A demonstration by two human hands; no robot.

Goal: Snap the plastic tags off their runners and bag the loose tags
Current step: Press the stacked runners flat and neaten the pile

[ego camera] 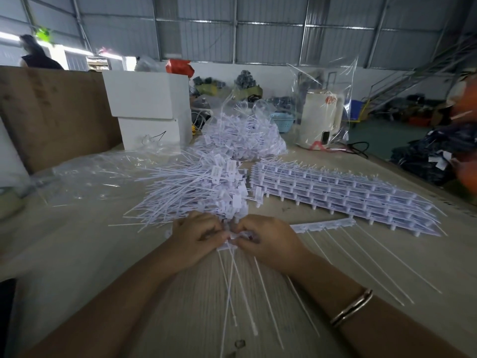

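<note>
— Hands first: what grips what?
— Left hand [197, 236] and right hand [268, 239] both pinch one white plastic runner strip of tags [325, 225] on the pale wooden table [77, 241].
— Loose tags?
— Heaped white plastic loose tags [196, 187] just beyond the knuckles; a clear plastic bag of tags [242, 135] behind; stacked uncut runner sheets [340, 192] right.

White tags [196, 187] — pale lilac in their clear bag [242, 135] — on a beige table [77, 241].

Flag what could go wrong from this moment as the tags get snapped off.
Both hands, left hand and right hand, pinch the runner strip close together, so a tag may fly off. Long tails fan across the table and could snag. The loose tag pile sits unbagged and could scatter.
</note>
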